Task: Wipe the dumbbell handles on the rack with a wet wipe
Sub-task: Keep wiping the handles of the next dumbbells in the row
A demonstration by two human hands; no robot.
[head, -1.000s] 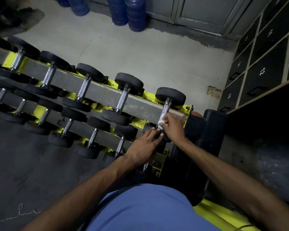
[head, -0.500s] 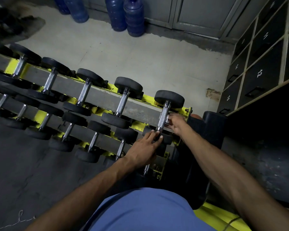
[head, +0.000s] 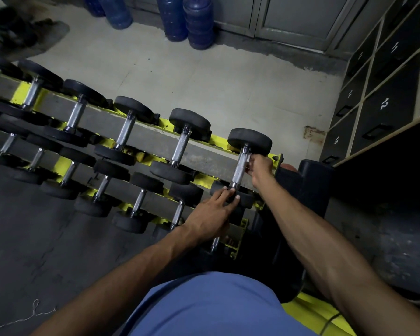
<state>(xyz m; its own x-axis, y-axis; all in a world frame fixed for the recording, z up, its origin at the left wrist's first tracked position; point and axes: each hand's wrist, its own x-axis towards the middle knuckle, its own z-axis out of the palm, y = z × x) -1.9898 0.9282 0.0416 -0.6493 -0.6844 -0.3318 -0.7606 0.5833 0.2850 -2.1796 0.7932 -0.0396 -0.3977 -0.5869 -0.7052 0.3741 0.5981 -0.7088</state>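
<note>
At the right end of the rack, your right hand, pinching the wipe, has slid from the near end of the last handle to its far end, while your left hand rests straight fingers on the near weight, so this handle looks nearly done.

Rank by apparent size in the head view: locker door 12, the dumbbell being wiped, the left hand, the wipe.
1. locker door 12 and dumbbell: too close to rank.
2. left hand: smaller, though nearer the camera.
3. wipe: smallest, mostly hidden in the right hand.
</note>
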